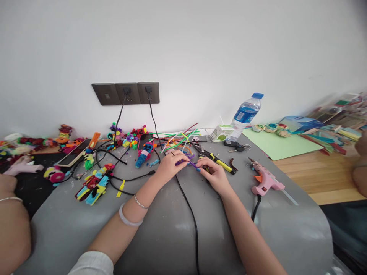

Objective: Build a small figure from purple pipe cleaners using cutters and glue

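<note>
White wall [200,46] takes up the far side of our view, and against it stands the grey desk [166,229], its near end rounded. At the right, a pale green sheet [275,147] lies partly on the desk. On the wall, left of the middle, we see three dark socket plates [136,98] with two black plugs in them. Far right of the middle, a water bottle [246,112] with a blue cap stands near the wall, and nearer us on the right lies a pink glue gun [266,183]. On the left we have a multicoloured fuzzy figure [94,185] beside black cables, with more such figures behind it towards the wall.

In the middle, our left hand [173,162] and right hand [212,173] face each other, fingertips close together. Each pinches a thin purple strip [192,164], which spans the small gap between them, over the far half of the desk. Just beyond our right hand lie yellow-handled pliers [220,162]; beyond our left, a loose spread of coloured stems [179,141]. A small green-and-white carton [222,133] sits left of the bottle. Smallest of all, we find keys [243,148] with a black fob nearer us than the bottle.
</note>
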Demonstrator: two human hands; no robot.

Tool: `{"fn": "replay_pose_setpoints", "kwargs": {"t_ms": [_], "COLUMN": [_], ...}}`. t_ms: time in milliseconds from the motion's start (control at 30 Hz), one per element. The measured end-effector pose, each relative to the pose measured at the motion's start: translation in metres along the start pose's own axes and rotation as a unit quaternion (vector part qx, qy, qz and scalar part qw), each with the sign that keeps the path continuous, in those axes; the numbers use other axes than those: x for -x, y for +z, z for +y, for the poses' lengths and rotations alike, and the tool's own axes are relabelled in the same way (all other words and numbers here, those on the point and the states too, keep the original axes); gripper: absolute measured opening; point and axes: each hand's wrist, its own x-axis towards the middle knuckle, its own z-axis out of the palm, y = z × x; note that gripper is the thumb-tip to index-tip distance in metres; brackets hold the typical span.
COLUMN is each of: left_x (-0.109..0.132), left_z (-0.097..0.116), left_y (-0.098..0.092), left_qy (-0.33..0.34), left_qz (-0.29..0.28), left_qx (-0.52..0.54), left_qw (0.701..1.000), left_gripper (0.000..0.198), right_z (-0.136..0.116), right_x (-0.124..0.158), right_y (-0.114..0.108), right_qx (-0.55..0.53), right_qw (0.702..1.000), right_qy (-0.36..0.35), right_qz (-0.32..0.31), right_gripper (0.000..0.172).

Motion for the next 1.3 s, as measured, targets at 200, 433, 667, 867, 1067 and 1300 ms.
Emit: {"fn": "replay_pose_setpoints", "kwargs": {"t_ms": [200, 433, 667, 867, 1067, 1300], "left_x": [0.0, -0.0003, 0.0001, -0.0001, -0.0006, -0.0001], "left_z": [0.0006, 0.0008, -0.0005, -0.0004, 0.001, -0.0001], "left_y": [0.0, -0.0004, 0.0004, 0.0004, -0.0003, 0.0004], "left_qy": [-0.001, -0.002, -0.001, 0.0, 0.0, 0.002], "left_qz": [0.003, 0.001, 0.002, 0.0, 0.0, 0.003], "left_qx": [0.003, 0.001, 0.002, 0.003, 0.002, 0.003], "left_qw": [1.0, 1.0, 1.0, 1.0, 1.0, 1.0], "left_gripper": [0.013, 0.011, 0.011, 0.011, 0.01, 0.01], "right_z": [0.0005, 0.0003, 0.0023, 0.0024, 0.0022, 0.0019], "right_x": [0.0, 0.0002, 0.0004, 0.0004, 0.0006, 0.0001], "right_y": [-0.0002, -0.0006, -0.0007, -0.0004, -0.0004, -0.0003], "right_qx": [0.001, 0.0, 0.0, -0.008, -0.01, -0.008], "right_qw": [1.0, 1.0, 1.0, 1.0, 1.0, 1.0], "right_qy": [-0.003, 0.0, -0.005, -0.008, -0.006, -0.008], "right_qz": [0.0, 0.0, -0.005, -0.005, -0.01, -0.005], "right_gripper": [0.012, 0.012, 0.011, 0.011, 0.008, 0.01]}}
